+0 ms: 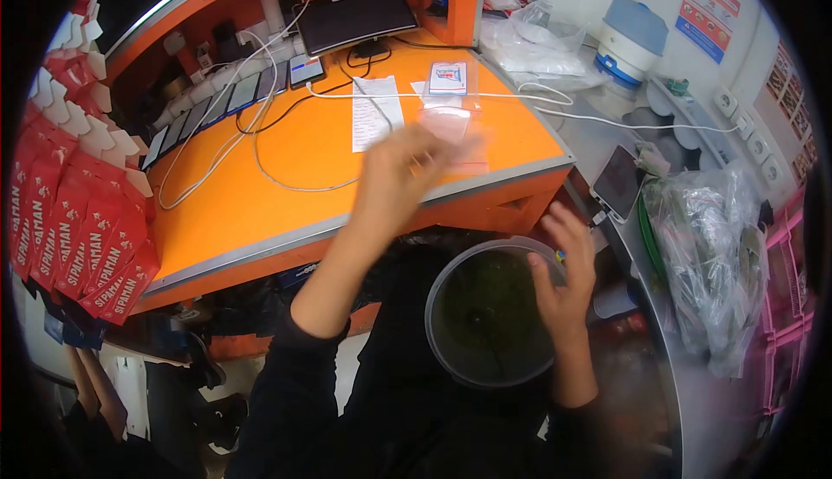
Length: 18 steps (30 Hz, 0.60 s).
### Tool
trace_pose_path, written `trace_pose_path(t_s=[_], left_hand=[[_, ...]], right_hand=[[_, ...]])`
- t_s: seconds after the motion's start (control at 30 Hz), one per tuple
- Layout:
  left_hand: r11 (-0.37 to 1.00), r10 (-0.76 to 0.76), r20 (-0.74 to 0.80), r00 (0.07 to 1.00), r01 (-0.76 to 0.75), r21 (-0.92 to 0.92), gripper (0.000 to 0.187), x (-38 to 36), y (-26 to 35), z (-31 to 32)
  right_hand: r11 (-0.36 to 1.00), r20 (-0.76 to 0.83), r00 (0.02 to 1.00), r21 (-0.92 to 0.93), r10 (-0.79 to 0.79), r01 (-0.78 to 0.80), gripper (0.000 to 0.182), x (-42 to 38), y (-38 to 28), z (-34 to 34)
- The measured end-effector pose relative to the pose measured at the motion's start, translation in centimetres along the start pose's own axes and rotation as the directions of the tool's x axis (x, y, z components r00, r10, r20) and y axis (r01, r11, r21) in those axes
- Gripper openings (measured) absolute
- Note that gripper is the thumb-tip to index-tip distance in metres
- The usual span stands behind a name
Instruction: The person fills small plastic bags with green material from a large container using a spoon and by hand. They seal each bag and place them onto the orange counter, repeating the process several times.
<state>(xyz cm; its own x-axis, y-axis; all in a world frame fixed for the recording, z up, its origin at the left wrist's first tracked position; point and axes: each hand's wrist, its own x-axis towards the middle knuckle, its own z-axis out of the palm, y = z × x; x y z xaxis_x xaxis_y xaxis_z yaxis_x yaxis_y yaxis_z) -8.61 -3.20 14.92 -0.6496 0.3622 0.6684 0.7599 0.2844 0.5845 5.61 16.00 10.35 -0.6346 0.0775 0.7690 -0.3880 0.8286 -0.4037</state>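
My left hand [403, 167] is over the front edge of the orange desk, smeared by motion. Its fingers are curled together, and a blurred, see-through piece that looks like a small clear plastic bag [466, 148] sticks out from the fingertips. Under and behind it lie small clear plastic bags [446, 124] with a printed packet [448, 79] at their far end. A round clear plastic tub [459, 371] with dark green contents rests on my lap. At the tub's right rim is my right hand [565, 284], thumb over the rim and fingers spread apart.
A written paper [375, 115], white cables, a row of phones [217, 106] and a monitor [360, 18] occupy the desk [295, 228]. Red boxes [78, 219] stand at left. On the right counter are a phone [617, 180], plastic bags [706, 262] and a blue-white container [628, 46].
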Motion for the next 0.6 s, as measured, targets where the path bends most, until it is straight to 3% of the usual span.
trace_pose_path(t_s=[0.1,0.13,0.2,0.23,0.27,0.3,0.33,0.37,0.4,0.5,0.53,0.6], left_hand=[[0.885,-0.096,0.347,0.933,0.240,-0.400,0.006,-4.9,2.7,2.2],[0.804,-0.152,0.435,0.887,0.367,-0.468,0.008,-6.1,2.7,2.7],[0.533,-0.182,0.571,0.801,0.568,-0.627,0.015,-8.3,1.9,4.0],[0.490,-0.198,0.615,0.763,0.620,-0.612,0.015,-9.1,1.3,4.6],[0.440,-0.216,0.659,0.720,0.674,-0.593,0.015,-10.2,0.8,5.1],[0.385,-0.233,0.704,0.671,0.728,-0.567,0.015,-11.3,0.3,5.6],[0.403,-0.303,0.689,0.658,0.744,-0.533,0.015,-12.3,-0.3,6.2],[0.371,-0.327,0.674,0.662,0.746,-0.553,0.015,-13.0,-0.8,6.8],[0.335,-0.352,0.661,0.663,0.748,-0.572,0.016,-13.5,-1.1,7.2],[0.190,-0.444,0.652,0.615,0.776,-0.601,0.014,-14.6,-0.8,8.1],[0.260,-0.467,0.604,0.646,0.753,-0.604,0.013,-15.0,-1.1,8.4],[0.342,-0.486,0.549,0.680,0.726,-0.597,0.014,-15.3,-1.3,8.7]], right_hand=[[0.982,0.070,0.997,0.187,-0.021,0.007,0.054,1.0,-0.9,-0.4],[0.846,0.236,0.959,0.468,0.158,-0.255,0.052,-0.5,-0.1,0.2],[0.675,0.520,0.824,0.528,0.224,-0.516,0.050,-1.5,1.3,-0.7],[0.573,0.649,0.728,0.517,0.221,-0.635,0.048,-1.7,1.8,-1.0],[0.508,0.655,0.707,0.527,0.268,-0.681,0.036,-2.0,1.5,-0.9],[0.766,0.491,0.831,0.419,0.261,-0.488,0.031,-2.2,1.1,-0.5],[0.937,0.327,0.927,0.227,0.183,-0.265,0.026,-2.3,0.7,0.0],[0.999,0.188,0.981,-0.024,0.049,-0.045,0.022,-2.7,0.2,0.5],[0.982,0.212,0.972,0.135,0.104,-0.134,0.013,-3.7,-0.1,0.9],[0.833,0.271,0.876,0.292,0.400,-0.471,0.019,-7.0,0.2,1.9],[0.877,0.133,0.915,0.260,0.381,-0.403,0.017,-7.3,0.4,1.9],[0.904,0.187,0.930,0.237,0.318,-0.357,0.014,-7.3,-0.4,2.2]])
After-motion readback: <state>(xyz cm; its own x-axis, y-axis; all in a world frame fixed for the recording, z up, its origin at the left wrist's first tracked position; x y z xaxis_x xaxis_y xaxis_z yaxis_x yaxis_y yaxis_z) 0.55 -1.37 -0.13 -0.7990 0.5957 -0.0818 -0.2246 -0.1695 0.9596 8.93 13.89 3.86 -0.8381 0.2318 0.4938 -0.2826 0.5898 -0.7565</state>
